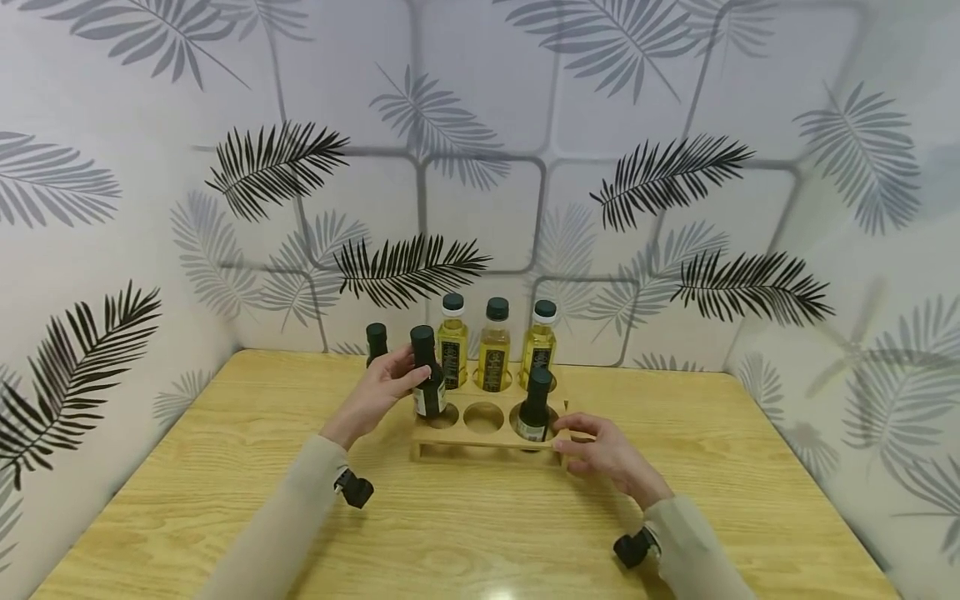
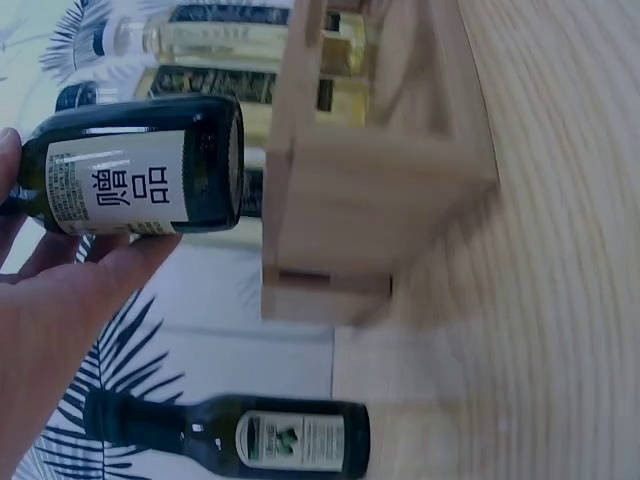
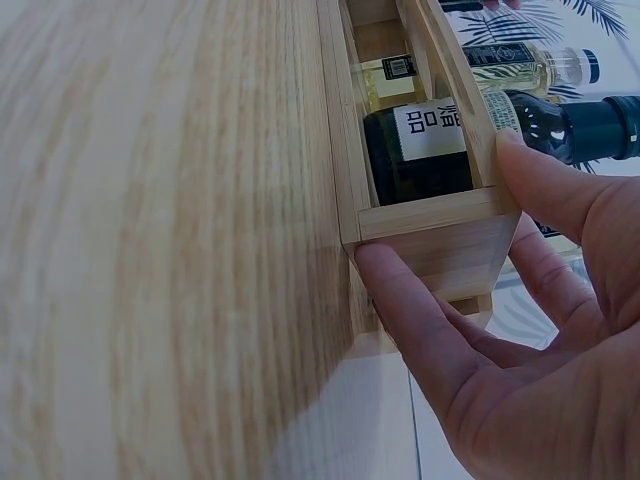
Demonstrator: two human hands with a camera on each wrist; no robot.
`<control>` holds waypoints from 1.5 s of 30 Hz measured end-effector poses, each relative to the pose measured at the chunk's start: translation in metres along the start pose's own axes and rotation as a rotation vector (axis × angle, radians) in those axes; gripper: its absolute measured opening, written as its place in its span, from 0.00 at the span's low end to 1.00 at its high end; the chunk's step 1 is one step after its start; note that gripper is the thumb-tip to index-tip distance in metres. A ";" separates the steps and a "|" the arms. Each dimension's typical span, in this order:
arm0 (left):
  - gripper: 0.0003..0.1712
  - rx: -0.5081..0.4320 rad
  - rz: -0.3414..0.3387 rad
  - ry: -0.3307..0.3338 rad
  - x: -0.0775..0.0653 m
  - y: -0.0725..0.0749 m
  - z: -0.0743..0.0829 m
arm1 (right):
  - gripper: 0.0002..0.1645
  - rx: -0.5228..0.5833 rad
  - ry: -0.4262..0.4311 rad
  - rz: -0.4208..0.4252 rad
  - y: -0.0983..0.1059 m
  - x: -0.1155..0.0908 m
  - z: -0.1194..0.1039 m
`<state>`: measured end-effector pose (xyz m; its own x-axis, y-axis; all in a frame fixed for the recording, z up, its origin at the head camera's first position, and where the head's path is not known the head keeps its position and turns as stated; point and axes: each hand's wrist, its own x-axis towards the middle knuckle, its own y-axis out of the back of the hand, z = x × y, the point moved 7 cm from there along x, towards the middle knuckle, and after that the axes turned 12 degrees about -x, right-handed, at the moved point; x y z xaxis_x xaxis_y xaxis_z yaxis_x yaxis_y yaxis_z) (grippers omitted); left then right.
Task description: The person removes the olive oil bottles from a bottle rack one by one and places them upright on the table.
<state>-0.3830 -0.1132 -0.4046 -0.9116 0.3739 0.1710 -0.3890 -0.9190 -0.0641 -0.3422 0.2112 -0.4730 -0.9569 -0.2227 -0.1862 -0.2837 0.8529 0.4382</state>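
My left hand (image 1: 378,392) grips a dark green glass bottle (image 1: 429,393) with a black cap, upright over the front left hole of a wooden bottle rack (image 1: 468,437). In the left wrist view the base of this bottle (image 2: 130,170) is clear of the rack's end. At the rack's right end, my right hand (image 1: 611,457) holds the wooden side, thumb on the top board and fingers around the end panel. Close to that thumb, another dark bottle (image 1: 535,412) stands in the front right hole. The front middle hole (image 1: 483,418) has no bottle in it.
Three bottles of yellow oil, left (image 1: 452,350), middle (image 1: 494,350) and right (image 1: 542,342), fill the back row. Another dark bottle (image 1: 377,337) stands on the wooden table (image 1: 480,525) left of the rack, partly behind my left hand. A leaf-patterned wall (image 1: 480,208) rises behind.
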 end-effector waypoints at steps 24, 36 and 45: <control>0.39 0.075 0.044 0.026 -0.032 0.077 -0.017 | 0.25 -0.007 0.003 -0.006 -0.002 0.002 -0.001; 0.47 0.126 0.141 0.097 -0.040 0.110 -0.031 | 0.25 -0.009 0.007 -0.010 -0.002 0.003 -0.002; 0.42 0.090 0.135 0.066 -0.033 0.122 -0.036 | 0.25 -0.007 0.001 -0.002 0.001 0.001 0.000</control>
<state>-0.4053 -0.2329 -0.4534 -0.9625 0.2514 0.1021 -0.2520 -0.9677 0.0070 -0.3437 0.2116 -0.4728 -0.9566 -0.2246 -0.1859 -0.2857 0.8492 0.4441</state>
